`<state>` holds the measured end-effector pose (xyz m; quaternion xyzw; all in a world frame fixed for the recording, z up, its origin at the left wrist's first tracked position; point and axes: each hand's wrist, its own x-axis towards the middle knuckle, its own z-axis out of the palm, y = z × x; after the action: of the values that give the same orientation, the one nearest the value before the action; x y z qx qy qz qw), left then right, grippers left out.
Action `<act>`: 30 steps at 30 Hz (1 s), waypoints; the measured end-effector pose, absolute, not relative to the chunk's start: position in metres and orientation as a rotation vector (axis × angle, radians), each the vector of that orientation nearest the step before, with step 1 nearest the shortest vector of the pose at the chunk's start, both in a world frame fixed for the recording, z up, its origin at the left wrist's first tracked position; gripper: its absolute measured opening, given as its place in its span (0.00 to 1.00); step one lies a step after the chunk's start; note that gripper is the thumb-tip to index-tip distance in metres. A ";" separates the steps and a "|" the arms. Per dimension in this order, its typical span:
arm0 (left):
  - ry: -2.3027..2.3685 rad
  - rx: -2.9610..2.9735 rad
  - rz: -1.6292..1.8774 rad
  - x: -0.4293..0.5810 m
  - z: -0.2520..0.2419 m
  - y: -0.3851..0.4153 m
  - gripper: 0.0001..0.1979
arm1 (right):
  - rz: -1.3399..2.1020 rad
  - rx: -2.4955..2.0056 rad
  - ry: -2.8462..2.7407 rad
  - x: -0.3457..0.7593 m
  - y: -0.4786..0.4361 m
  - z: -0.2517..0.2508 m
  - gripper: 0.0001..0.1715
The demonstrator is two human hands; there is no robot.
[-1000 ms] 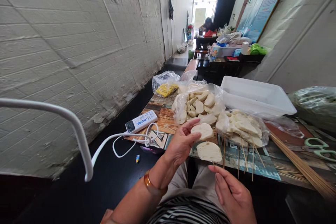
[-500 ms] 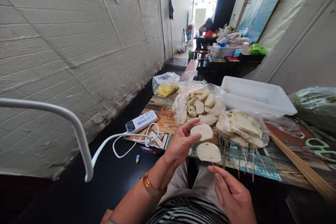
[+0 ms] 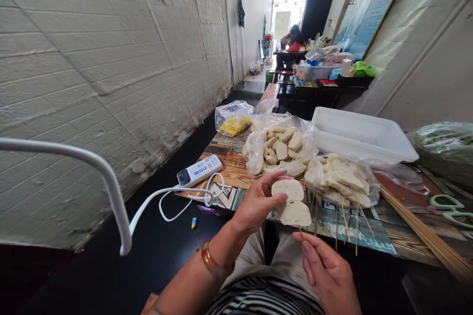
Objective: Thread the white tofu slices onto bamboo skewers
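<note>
My left hand (image 3: 254, 206) is closed on a pale, bread-like slice (image 3: 290, 190), gripped at its left edge between thumb and fingers. Right below it, another such slice (image 3: 295, 214) sits on a thin bamboo skewer (image 3: 300, 230). The skewer's lower end is pinched in the fingertips of my right hand (image 3: 328, 270). Both slices meet edge to edge; whether the skewer tip enters the upper one is hidden. Behind my hands, an open plastic bag (image 3: 254, 155) holds many loose slices (image 3: 281, 150). To its right lies a pile of skewered slices (image 3: 345, 177), sticks pointing toward me.
A bundle of bamboo skewers (image 3: 417, 226) and green-handled scissors (image 3: 449, 206) lie at the right. Behind stands a white plastic tub (image 3: 365, 133). A white power strip (image 3: 199, 171) with its cable is at the table's left edge. A person (image 3: 293, 34) sits far back.
My left hand has moved slightly right with its slice, and the gap between the two slices has closed. My right hand has hardly moved.
</note>
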<state>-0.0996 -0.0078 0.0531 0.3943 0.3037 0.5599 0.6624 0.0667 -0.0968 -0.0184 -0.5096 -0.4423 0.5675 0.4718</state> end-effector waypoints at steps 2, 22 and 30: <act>0.690 0.881 1.251 -0.100 0.053 -0.007 0.28 | 1.456 -1.204 -0.991 0.067 -0.097 -0.018 0.23; 0.718 0.631 1.197 -0.094 0.053 -0.010 0.25 | 1.627 -1.152 -0.847 0.068 -0.096 -0.020 0.24; 0.655 0.698 1.197 -0.085 0.053 -0.014 0.22 | 1.607 -1.188 -0.888 0.066 -0.097 -0.017 0.25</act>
<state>-0.0854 -0.0136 0.0530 0.3159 0.2964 0.5416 0.7205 0.0664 -0.0972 -0.0174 -0.4826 -0.3605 0.6528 0.4593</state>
